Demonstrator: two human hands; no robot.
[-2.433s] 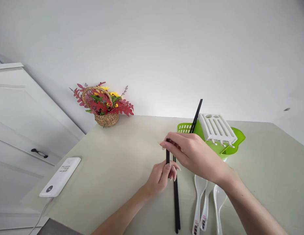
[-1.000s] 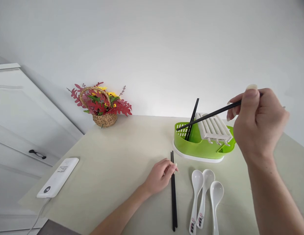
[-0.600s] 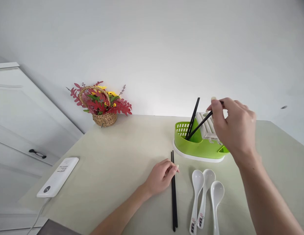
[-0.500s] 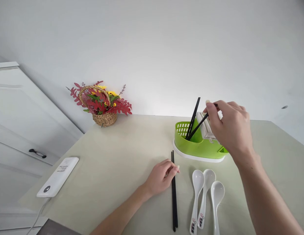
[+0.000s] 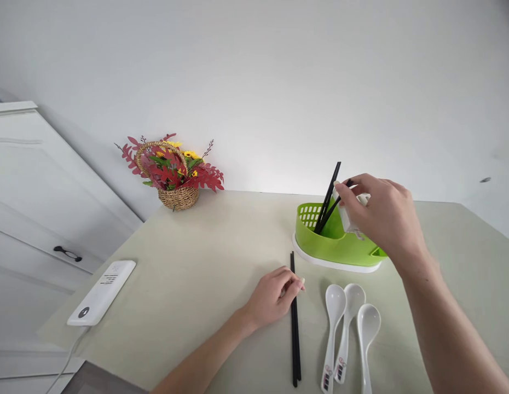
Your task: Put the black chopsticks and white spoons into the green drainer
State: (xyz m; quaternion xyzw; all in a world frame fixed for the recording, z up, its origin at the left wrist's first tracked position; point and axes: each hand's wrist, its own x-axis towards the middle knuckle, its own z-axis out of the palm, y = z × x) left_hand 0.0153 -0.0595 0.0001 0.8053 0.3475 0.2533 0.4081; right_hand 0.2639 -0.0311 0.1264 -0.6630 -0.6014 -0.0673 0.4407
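My right hand (image 5: 380, 210) is closed in a pinch on the upper end of black chopsticks (image 5: 331, 212); whether it grips one or two is unclear. Their lower ends are inside the left compartment of a green cutlery holder (image 5: 320, 246). Another pair of black chopsticks (image 5: 330, 183) leans upright in the same compartment. Curled on the table, my left hand (image 5: 275, 295) lies across a second pair of black chopsticks (image 5: 295, 345), its fingers closed above them. Three white spoons (image 5: 334, 301) lie to the right of that pair.
The holder has a white base (image 5: 340, 265) and a white part partly hidden behind my right hand. A wicker basket of artificial flowers (image 5: 178, 197) stands at the back left. A white power bank (image 5: 102, 293) with a cable lies near the table's left edge, beside a white cabinet (image 5: 41, 191).
My right hand has moved slightly down and left, lowering the chopsticks further into the holder. My left hand stays over the chopsticks on the table. The view has shifted slightly.
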